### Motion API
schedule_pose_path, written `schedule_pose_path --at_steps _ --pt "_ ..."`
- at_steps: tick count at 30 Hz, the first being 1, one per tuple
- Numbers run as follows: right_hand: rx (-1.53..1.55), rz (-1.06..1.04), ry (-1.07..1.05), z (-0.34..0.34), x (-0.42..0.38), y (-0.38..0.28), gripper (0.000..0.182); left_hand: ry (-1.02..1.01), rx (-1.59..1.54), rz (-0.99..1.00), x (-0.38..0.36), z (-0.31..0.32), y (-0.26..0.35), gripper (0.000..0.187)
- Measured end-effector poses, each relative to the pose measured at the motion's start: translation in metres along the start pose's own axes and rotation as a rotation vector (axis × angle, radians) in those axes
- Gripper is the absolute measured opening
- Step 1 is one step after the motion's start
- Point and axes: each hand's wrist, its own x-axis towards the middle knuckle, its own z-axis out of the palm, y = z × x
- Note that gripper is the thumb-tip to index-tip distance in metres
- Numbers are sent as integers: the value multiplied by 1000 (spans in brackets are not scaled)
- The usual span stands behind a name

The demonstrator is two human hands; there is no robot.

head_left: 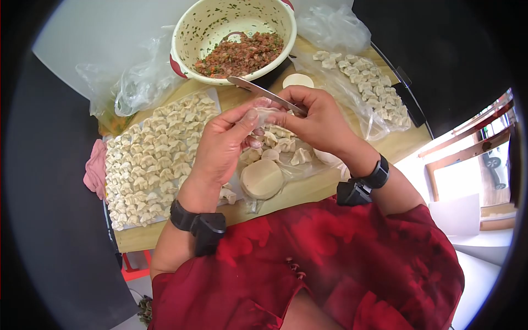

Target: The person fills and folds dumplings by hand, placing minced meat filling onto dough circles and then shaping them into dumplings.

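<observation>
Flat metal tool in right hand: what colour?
The flat metal tool is silvery; head view shows it.

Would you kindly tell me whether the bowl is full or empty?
Neither; it is partly full. Filling lies low in the bowl, whose flecked sides show above.

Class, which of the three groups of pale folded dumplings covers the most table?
The left group, beside the crumpled pink cloth, covering more than the middle group and right group.
</observation>
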Motion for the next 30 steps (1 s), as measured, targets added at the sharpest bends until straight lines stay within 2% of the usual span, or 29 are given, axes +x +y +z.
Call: schedule_pose_path --at_steps 2,4,11,14,19,20,22,23,25,30 --pt "-4 -22 30 0 1 1 17 28 7 18 0 3 0 32" --pt "-15 -26 58 -3 2 7 17 69 18 116 -1 6 2 31" --pt "37 -30 70 0 0 5 13 136 97 125 4 -4 -10 29" --pt "87 -83 70 1 0 13 11 171 285 201 4 -4 -12 25" --pt "-118 -146 76 1 -2 6 5 236 440 227 6 7 -8 19" --pt "-116 -142 78 3 0 7 5 234 441 223 9 9 -9 19" --pt "-55 -300 192 11 5 12 4 243 236 278 16 15 -13 12" --pt "-55 -293 198 13 7 15 4 237 236 271 19 19 -17 12" --pt "8 -380 295 18 11 20 5 238 13 371 26 27 -24 10" --pt "-5 -343 356 22 11 24 5 291 29 389 33 32 -36 10"
